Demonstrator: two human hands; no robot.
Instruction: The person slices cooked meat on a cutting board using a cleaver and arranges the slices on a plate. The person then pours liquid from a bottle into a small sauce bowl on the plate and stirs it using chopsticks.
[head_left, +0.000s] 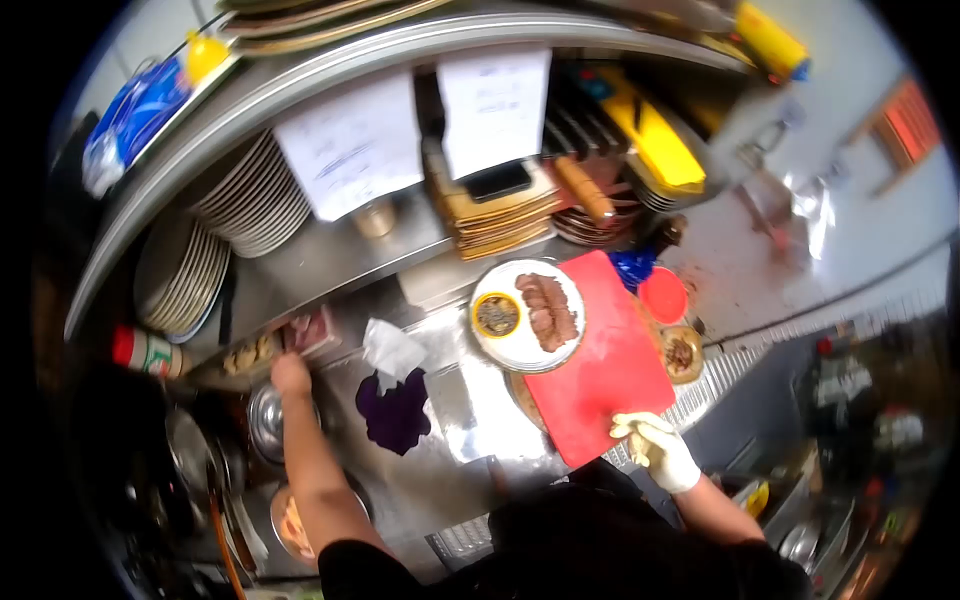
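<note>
My left hand (292,375) is bare and reaches to the far left of the counter. It is at the near edge of small food containers (311,332), beside a round metal lid (268,425); its fingers are too blurred to read. My right hand (658,452) wears a pale glove and hovers by the near right corner of a red cutting board (610,360). Its fingers are loosely apart, with nothing seen in them. A white plate (500,350) rests at the board's left edge, bearing sliced meat (548,312) and a yellow-rimmed small bowl (496,315).
A dark purple cloth (393,410) and a crumpled white paper (392,347) lie on the steel counter. Stacked plates (255,200) fill the shelf behind, under hanging paper sheets (350,140). A red round lid (663,295) and a small bowl of food (683,354) sit right of the board.
</note>
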